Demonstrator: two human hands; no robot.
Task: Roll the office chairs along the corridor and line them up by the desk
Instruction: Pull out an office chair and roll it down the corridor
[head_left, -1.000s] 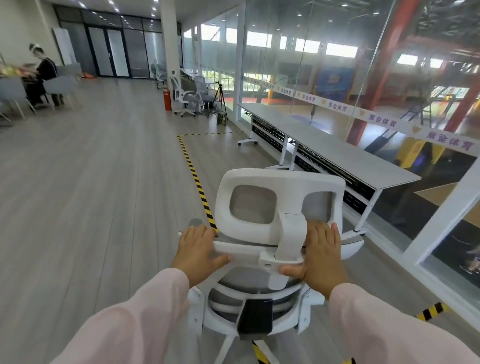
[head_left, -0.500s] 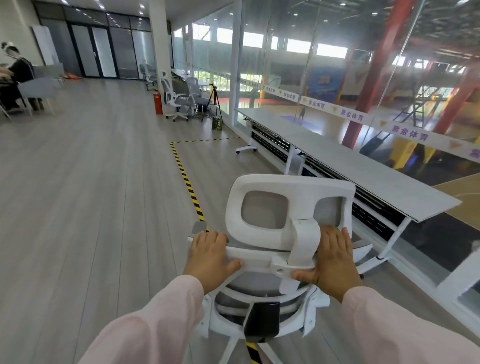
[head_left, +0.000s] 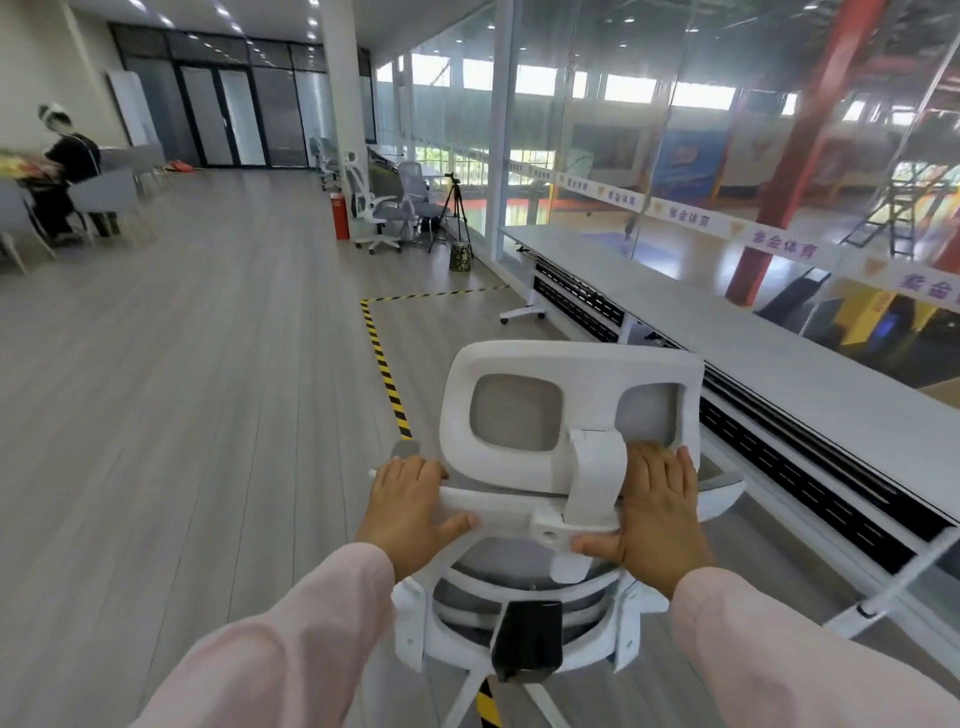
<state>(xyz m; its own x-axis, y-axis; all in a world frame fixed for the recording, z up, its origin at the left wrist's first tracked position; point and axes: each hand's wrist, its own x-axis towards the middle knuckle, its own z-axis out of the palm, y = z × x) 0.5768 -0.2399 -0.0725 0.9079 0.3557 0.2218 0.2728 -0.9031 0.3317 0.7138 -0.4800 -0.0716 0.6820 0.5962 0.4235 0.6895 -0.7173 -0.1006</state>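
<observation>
1. Fingers (head_left: 410, 467) of the left hand (head_left: 410, 512) curl over the top rail (head_left: 498, 496) of the office chair (head_left: 519, 358), with the thumb pressed against the rail's near side. The right hand (head_left: 657, 514) grips the same rail on the other side of the headrest post, thumb hooked underneath. Both hands hold the chair; neither is free.
2. The chair stands on the floor (head_left: 208, 415) with its back to the person, just left of the long worktop (head_left: 779, 374). The striped tape (head_left: 387, 374) runs under its base. The right armrest looks close to the worktop edge but apart from it.
3. The step in hand looks like rolling the chair along the worktop to its parking spot. Push evenly through both palms and keep the force low and level so the wheels track straight.
4. Stay on the rail, not the headrest (head_left: 566, 364), which probably tilts and would give poor steering.
5. Use the tape as a guide line. Ease slightly left if the armrest nears the worktop or its white foot (head_left: 522, 313).
6. Slow down before the spare chairs (head_left: 379, 208) and tripod (head_left: 456, 208) beyond the worktop's far end. Then swing the seat to face the worktop.
</observation>
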